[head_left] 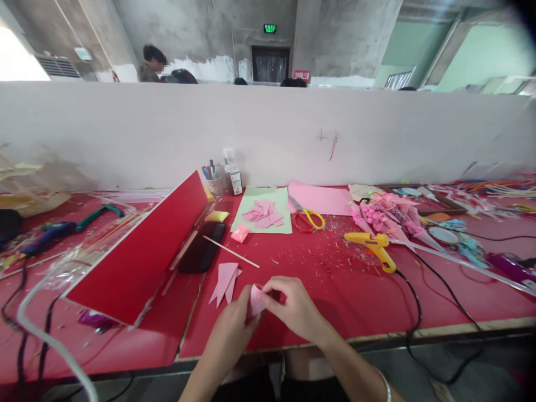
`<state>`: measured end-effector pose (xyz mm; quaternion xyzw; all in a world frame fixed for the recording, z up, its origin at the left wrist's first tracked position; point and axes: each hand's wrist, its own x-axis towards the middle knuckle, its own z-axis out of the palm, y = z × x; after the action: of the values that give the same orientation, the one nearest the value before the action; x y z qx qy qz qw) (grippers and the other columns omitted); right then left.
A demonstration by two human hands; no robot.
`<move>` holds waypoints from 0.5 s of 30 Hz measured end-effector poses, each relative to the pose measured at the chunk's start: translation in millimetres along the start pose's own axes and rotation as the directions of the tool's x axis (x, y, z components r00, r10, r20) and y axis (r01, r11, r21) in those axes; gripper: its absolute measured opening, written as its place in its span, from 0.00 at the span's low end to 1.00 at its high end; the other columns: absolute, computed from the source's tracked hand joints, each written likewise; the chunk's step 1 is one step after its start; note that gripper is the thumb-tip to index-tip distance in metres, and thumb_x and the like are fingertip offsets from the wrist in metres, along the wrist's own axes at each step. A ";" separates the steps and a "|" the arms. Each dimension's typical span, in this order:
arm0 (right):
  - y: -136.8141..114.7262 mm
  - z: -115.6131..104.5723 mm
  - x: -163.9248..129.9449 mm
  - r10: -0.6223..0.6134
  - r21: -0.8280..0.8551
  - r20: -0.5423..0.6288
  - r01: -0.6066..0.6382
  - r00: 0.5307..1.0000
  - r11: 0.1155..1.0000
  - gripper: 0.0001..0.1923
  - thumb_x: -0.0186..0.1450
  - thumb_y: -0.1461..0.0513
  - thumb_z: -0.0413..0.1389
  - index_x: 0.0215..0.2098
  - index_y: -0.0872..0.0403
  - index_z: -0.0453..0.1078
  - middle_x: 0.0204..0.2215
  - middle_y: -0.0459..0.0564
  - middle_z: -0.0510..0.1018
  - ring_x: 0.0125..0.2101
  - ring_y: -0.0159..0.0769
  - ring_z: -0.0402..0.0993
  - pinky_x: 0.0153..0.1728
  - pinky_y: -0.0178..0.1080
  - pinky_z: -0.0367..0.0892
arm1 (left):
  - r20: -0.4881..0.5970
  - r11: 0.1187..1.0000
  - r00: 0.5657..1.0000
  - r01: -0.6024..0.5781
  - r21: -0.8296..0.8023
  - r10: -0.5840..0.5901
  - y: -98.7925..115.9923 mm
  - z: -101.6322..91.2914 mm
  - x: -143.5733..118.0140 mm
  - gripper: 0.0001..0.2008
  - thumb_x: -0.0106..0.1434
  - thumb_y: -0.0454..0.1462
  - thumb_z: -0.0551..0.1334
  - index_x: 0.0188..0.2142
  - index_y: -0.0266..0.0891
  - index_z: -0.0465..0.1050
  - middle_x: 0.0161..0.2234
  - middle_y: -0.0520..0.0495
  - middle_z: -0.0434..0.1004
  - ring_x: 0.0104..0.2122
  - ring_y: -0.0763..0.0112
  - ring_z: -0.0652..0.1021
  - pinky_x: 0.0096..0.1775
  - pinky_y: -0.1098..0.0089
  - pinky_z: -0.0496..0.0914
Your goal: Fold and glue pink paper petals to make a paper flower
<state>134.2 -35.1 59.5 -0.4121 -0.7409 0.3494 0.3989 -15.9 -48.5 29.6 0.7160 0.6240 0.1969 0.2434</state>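
A small pale pink paper piece (256, 299), folded and held upright off the red table, sits at six o'clock, pinched between both hands.

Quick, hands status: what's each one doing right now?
Left hand: closed on the pink paper piece.
Right hand: fingers pinching the same pink paper piece from the other side.

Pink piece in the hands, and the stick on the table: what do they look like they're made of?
Pink piece: apparently thin matte paper, creased between the left hand and right hand. Stick: probably wood or bamboo, pale, thin, straight, unglossy.
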 end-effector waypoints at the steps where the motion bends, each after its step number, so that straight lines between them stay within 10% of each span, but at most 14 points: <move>1: 1.2 -2.0 -0.7 0.006 0.002 -0.006 -0.006 1.000 1.000 0.08 0.60 0.61 0.50 0.26 0.55 0.67 0.23 0.43 0.72 0.25 0.27 0.66 0.25 0.28 0.57 | 0.020 1.000 1.000 0.002 0.008 -0.002 -1.2 -2.2 1.3 0.14 0.57 0.36 0.51 0.43 0.35 0.62 0.28 0.45 0.75 0.28 0.65 0.75 0.27 0.74 0.63; 9: 43.1 -50.9 -30.3 0.168 -0.128 -0.245 -0.203 0.955 0.971 0.08 0.61 0.61 0.48 0.28 0.55 0.66 0.24 0.45 0.72 0.26 0.29 0.67 0.28 0.30 0.60 | -0.150 0.940 0.966 0.244 0.238 -0.213 -42.1 -26.2 11.9 0.22 0.60 0.45 0.48 0.49 0.32 0.55 0.32 0.38 0.74 0.32 0.57 0.76 0.28 0.69 0.65; 15: 56.1 -94.1 -43.4 0.214 -0.256 -0.278 -0.287 0.936 0.923 0.10 0.61 0.59 0.47 0.28 0.55 0.66 0.22 0.46 0.72 0.25 0.31 0.67 0.27 0.31 0.61 | -0.485 0.894 0.874 0.218 0.392 0.000 -60.6 -21.3 14.3 0.26 0.60 0.46 0.48 0.54 0.33 0.52 0.46 0.36 0.65 0.42 0.57 0.71 0.37 0.65 0.67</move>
<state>250.4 -32.6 40.1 -0.5983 -0.6701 0.2308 0.3738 -74.7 -25.9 10.4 0.6448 0.7325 0.2067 -0.0712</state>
